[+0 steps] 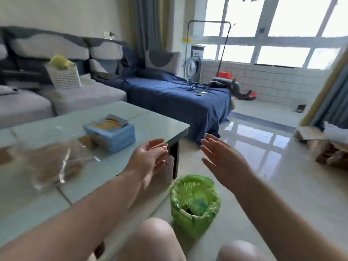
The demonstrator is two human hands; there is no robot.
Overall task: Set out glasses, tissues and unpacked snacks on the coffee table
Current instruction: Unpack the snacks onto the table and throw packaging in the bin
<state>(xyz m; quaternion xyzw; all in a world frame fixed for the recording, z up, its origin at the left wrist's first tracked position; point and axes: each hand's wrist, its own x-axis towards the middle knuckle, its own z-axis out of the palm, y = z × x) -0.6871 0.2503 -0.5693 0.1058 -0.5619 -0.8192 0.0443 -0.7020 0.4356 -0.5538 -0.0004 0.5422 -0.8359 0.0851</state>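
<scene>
A pale glass-topped coffee table (154, 121) fills the left of the head view. On it stands a blue tissue box (113, 137), and left of that lies a clear plastic bag of brown snacks (54, 162), blurred. My left hand (150, 157) hovers over the table's right corner, palm turned up, fingers loose, holding nothing. My right hand (222, 161) is out past the table edge above the floor, fingers straight and spread, also empty. Both hands are above a waste bin lined with a green bag (195, 202).
A grey sofa (84, 95) with a white basket (64, 76) runs behind the table. A blue-covered chaise (178, 97) lies to its right. Cardboard boxes (327, 147) sit at the right edge. Glossy tiled floor (263, 147) stretches toward the windows. My knees show at the bottom.
</scene>
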